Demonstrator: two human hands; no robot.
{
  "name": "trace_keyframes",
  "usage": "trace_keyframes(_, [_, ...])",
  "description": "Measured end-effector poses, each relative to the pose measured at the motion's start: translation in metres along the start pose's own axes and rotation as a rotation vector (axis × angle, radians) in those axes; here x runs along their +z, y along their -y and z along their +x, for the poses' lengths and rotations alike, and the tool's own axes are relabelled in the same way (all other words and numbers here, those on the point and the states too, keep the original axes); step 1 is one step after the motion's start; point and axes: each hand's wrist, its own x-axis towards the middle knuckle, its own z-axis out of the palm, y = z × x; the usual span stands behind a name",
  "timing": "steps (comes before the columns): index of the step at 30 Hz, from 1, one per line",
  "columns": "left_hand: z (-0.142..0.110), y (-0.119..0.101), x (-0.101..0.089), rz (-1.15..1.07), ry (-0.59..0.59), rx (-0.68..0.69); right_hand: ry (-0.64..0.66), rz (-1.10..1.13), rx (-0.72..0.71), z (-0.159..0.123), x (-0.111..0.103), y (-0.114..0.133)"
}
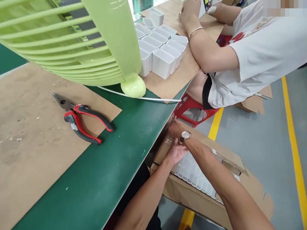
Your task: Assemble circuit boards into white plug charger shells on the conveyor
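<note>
Low beside the table edge, both my hands are over an open cardboard box [199, 198]. Rows of white plastic containers [195, 175] stand inside it. My right hand [176, 128], with a watch [185, 135] on its wrist, is at the far end of the box by the table edge. Its fingers are curled, and what they hold cannot be made out. Just below it, my left hand [177, 152] is turned palm up over the near row, fingers stretched out and partly hidden by the right wrist. Clear tape shows on a cardboard flap [164, 148] beside the hands.
On the green table [129, 127] lie red-and-black pliers [82, 118] and cardboard sheets. A green fan [103, 41] and white cable [155, 99] stand before several white containers [163, 59]. A co-worker [254, 54] sits on a red stool [195, 111] at the right.
</note>
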Motion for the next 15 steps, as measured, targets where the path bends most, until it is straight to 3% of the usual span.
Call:
trace_keyframes(3, [0.005,-0.01,0.003,0.112,0.032,-0.02,-0.079,0.051,0.085,-0.022,-0.021,-0.016])
trace_keyframes(5, [0.014,-0.019,0.012,0.191,0.059,-0.003,-0.164,0.081,0.185,-0.058,-0.027,-0.029])
trace_keyframes(7, [0.028,-0.031,0.026,0.402,0.109,0.058,-0.231,0.116,0.302,-0.109,-0.019,-0.041])
trace_keyframes(10, [0.052,-0.048,0.048,0.779,0.152,0.167,-0.274,0.244,0.477,-0.193,0.016,-0.054])
trace_keyframes(15, [0.075,-0.059,0.067,1.002,0.108,0.178,-0.235,0.389,0.661,-0.307,0.091,-0.051])
